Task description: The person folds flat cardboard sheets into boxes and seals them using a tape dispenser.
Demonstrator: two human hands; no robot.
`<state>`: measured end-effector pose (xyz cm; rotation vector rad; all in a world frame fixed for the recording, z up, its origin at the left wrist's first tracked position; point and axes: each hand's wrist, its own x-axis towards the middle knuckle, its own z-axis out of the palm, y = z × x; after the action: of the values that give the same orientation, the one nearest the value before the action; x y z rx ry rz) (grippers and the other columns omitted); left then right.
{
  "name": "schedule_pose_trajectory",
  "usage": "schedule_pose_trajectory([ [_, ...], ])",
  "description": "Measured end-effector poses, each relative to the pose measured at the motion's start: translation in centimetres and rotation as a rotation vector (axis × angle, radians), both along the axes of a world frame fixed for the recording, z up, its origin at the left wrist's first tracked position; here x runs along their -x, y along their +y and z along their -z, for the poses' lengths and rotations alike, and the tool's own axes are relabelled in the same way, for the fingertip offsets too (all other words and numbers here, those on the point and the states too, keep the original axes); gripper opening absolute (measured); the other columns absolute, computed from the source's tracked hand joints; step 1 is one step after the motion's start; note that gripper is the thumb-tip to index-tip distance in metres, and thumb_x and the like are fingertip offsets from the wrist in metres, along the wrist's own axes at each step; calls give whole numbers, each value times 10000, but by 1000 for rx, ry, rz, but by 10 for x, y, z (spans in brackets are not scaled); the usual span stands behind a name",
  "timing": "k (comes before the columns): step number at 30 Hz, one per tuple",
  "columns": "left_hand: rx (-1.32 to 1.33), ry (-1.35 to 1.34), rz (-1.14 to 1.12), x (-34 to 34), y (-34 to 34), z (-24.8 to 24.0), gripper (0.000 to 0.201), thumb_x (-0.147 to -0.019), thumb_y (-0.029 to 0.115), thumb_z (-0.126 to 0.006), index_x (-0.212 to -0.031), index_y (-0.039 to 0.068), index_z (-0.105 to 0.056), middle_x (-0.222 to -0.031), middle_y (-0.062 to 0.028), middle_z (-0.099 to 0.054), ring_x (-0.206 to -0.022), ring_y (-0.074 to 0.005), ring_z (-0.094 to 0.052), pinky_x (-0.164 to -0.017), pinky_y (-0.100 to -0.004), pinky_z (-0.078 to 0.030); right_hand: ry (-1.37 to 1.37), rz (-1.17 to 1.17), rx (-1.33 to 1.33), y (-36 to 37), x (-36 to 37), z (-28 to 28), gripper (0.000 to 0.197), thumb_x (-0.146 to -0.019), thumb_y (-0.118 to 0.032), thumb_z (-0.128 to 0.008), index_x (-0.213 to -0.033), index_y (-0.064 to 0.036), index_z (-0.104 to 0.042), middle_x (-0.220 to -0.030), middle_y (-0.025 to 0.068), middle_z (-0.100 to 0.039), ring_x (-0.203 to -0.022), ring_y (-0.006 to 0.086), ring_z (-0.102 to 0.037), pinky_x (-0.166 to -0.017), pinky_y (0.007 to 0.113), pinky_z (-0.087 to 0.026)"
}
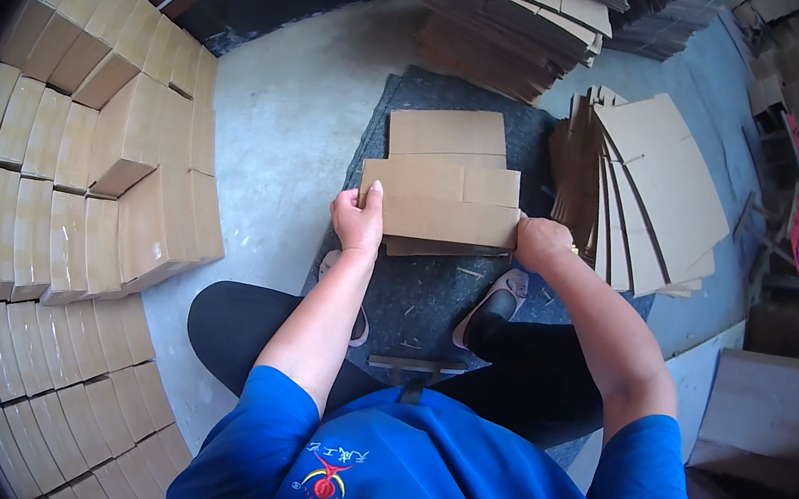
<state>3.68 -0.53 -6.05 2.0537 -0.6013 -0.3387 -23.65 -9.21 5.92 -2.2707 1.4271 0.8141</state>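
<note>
A brown cardboard box (439,216) is between my two hands, above the dark mat in front of me. My left hand (357,221) grips its left end, thumb on the top face and the other fingers curled at the side. At the right end, my right hand (542,243) is closed on the edge, its fingertips partly hidden. Beyond and partly beneath the box lies a flat piece of cardboard (447,135); its near part shows under the box's front edge. Whether the two pieces are joined, I cannot tell.
A fanned stack of flat cardboard sheets (665,184) leans at the right of the dark mat (410,94). Taller cardboard stacks (508,37) stand at the back. Rows of closed cartons (61,134) line the left. Both my feet rest on the mat, nearer than the box.
</note>
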Motion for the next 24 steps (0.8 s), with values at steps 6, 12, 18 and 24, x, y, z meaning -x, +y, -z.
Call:
schedule_pose_trajectory([
  [6, 7, 453, 14, 34, -3, -15, 471, -780, 302, -830, -989, -32, -572, -897, -113, -661, -798, -178, -623, -746, -318, -519, -37, 195, 329, -28, 48, -27, 171, -826, -159, -597, -894, -56, -715, -993, 172, -717, -952, 332, -694, -802, 419, -555],
  [12, -337, -79, 80, 44, 11, -63, 402, -935, 426, -574, -1161, 94, -591, -1246, -141, -543, -1204, -325, -491, -1024, -449, -374, -562, 283, 214, -15, 62, -133, 346, -794, -267, -736, -1056, -43, -703, -946, 131, -712, -859, 249, -687, -794, 360, -534],
  [18, 279, 1334, 609, 92, 3, -127, 629, -1012, 577, -338, -1248, 38, -561, -1103, -57, -610, -1005, -167, -564, -913, -322, -445, -1291, 383, -270, 3, 66, -118, 373, -820, -232, -787, -1129, -44, -696, -972, 31, -690, -930, 124, -617, -868, 299, -510],
  [24, 350, 1334, 713, 93, 10, -146, 620, -1031, 551, -284, -1242, 44, -571, -1134, -66, -609, -1042, -164, -565, -960, -339, -434, -1171, 338, -227, -1, 60, -99, 341, -821, -190, -780, -1121, -45, -703, -969, 22, -688, -921, 114, -611, -856, 292, -506],
])
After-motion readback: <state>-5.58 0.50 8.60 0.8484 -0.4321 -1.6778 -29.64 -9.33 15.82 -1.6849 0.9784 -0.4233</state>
